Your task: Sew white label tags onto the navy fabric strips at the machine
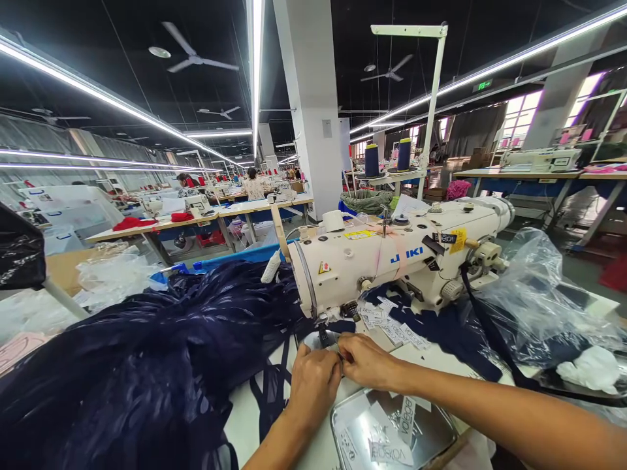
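My left hand (316, 378) is curled beside the needle area of a white industrial sewing machine (343, 271), its fingers pressed down near the presser foot (323, 336). Touching it from the right, my right hand (365, 360) pinches something small and dark that my fingers mostly cover. Dark navy fabric strips (269, 398) hang by my left hand, joined to a large navy heap (161, 339) on the left. Printed white labels (392, 323) lie scattered behind my right hand. A metal tray (353, 418) with more labels sits below my hands.
Navy fabric pieces (441, 339) and a clear plastic bag (533, 294) lie on the right. Two navy thread cones (403, 155) stand on a rack behind the machine. A pale column (313, 98) rises beyond. Other sewing tables (220, 212) and people fill the background.
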`<state>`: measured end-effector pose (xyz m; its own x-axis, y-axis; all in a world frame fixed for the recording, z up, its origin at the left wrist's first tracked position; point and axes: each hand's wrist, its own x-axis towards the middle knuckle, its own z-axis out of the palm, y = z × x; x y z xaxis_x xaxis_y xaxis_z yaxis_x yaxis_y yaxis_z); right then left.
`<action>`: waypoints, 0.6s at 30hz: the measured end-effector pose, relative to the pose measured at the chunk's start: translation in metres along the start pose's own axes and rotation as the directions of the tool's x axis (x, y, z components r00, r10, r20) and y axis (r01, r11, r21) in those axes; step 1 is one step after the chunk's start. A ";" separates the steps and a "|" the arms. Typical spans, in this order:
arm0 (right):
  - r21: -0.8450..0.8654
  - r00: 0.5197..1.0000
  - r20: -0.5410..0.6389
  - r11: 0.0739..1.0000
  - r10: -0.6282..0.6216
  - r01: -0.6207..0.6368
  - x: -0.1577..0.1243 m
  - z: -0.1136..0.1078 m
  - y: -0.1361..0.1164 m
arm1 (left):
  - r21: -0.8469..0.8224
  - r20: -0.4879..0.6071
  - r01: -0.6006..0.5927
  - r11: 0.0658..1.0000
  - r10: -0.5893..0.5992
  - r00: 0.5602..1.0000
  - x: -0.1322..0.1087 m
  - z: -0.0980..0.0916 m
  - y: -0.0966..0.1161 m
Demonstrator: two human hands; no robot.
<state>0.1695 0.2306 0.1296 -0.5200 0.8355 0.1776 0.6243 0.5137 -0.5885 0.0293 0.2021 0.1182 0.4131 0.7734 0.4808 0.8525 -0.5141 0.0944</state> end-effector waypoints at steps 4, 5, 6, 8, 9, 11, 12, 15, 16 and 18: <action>-0.012 1.000 0.002 1.000 0.017 -0.017 -0.004 -0.007 0.012 | -0.052 0.008 0.078 0.996 -0.077 0.997 0.001 -0.001 -0.002; -0.018 0.999 -0.005 0.999 0.041 -0.041 -0.005 -0.011 0.018 | -0.071 0.015 0.109 0.991 -0.108 0.994 0.001 -0.001 -0.003; -0.026 0.998 -0.017 0.998 0.064 -0.064 -0.007 -0.016 0.025 | -0.090 0.025 0.140 0.986 -0.138 0.990 0.002 -0.001 -0.005; -0.059 0.995 -0.063 0.995 0.080 -0.084 -0.011 -0.027 0.038 | -0.118 0.043 0.189 0.975 -0.186 0.982 0.003 -0.002 -0.008; -0.085 0.993 -0.097 0.993 0.070 -0.078 -0.014 -0.032 0.043 | -0.127 0.045 0.210 0.969 -0.206 0.978 0.003 -0.002 -0.010; -0.125 0.985 -0.168 0.990 0.037 -0.058 -0.022 -0.043 0.047 | -0.135 0.048 0.248 0.959 -0.243 0.969 0.005 -0.001 -0.013; -0.115 0.982 -0.188 0.992 0.025 -0.047 -0.026 -0.048 0.045 | -0.136 0.052 0.268 0.954 -0.263 0.963 0.005 -0.001 -0.015; 0.128 1.000 0.008 0.992 0.019 -0.019 -0.043 -0.059 0.025 | -0.143 0.075 0.354 0.924 -0.346 0.935 0.010 -0.002 -0.020; 0.244 0.988 0.153 0.969 -0.011 -0.028 -0.047 -0.062 0.017 | -0.156 0.086 0.392 0.907 -0.383 0.920 0.012 -0.002 -0.021; 0.384 0.927 0.361 0.922 -0.100 -0.050 -0.051 -0.064 0.005 | -0.191 0.109 0.467 0.864 -0.454 0.884 0.019 -0.002 -0.024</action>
<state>0.2364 0.2028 0.1686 -0.7548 0.6531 -0.0608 0.3778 0.3571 -0.8543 0.0155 0.2282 0.1270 0.0137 0.9578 0.2870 0.8680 -0.1539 0.4721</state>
